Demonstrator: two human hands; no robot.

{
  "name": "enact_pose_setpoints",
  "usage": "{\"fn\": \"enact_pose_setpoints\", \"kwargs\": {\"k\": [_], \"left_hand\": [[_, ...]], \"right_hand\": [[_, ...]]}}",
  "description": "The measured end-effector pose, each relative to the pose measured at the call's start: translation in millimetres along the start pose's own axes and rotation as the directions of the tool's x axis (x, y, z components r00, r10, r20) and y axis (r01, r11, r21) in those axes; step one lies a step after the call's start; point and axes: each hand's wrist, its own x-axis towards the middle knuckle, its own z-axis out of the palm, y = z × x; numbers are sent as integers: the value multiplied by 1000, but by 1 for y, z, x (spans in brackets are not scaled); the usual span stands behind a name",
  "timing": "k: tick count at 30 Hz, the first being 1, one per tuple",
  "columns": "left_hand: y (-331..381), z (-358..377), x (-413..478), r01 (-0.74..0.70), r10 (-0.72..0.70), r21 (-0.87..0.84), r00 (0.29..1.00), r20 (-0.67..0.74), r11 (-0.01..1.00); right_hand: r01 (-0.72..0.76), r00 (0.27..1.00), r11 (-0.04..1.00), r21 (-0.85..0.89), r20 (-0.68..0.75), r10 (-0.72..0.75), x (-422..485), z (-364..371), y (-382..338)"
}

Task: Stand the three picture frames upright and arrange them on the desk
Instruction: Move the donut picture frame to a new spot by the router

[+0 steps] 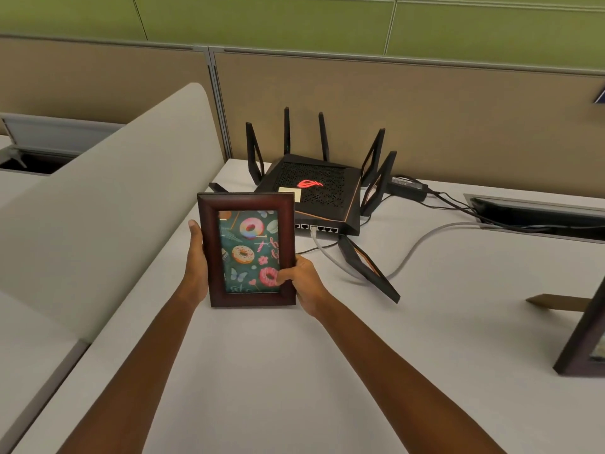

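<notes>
Dark brown wood goes round the donut picture frame [246,250] we grip upright with left hand [196,263] and right hand [302,280], while another frame [586,342] is cut off.

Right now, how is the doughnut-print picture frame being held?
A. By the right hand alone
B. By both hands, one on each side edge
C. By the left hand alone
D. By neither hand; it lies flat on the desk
B: the left hand grips the left edge of the doughnut-print frame and the right hand grips its lower right edge.
</notes>
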Motion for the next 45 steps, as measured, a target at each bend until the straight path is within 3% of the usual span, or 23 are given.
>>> {"fn": "enact_pose_setpoints", "kwargs": {"k": [9,12,14,17,20,27,36,45], "left_hand": [[-6,4,-3,-35,39,45,996,-79,998],[-8,10,-11,-38,65,121,973,-223,992],[-11,14,-18,-131,205,232,922,-328,964],[-10,20,-36,-286,513,503,759,-401,816],[-10,28,-54,-380,678,642,668,-307,666],[-17,65,-104,-594,744,683,659,110,425],[-41,152,-160,-660,672,638,682,289,396],[-63,250,-216,-661,578,578,733,359,478]], "right_hand": [[10,1000,999,-53,0,-10,1,-1,0],[53,999,990,-130,19,-51,-3,-4,4],[91,996,978,-186,25,-88,-10,-8,7],[104,994,972,-212,-5,-108,-23,-19,12],[101,990,964,-246,-67,-121,-40,-32,18],[150,975,893,-425,-84,-204,-91,-73,18],[257,910,800,-543,-142,-389,-171,-165,13],[242,787,782,-574,-355,-504,-255,-282,8]]}}
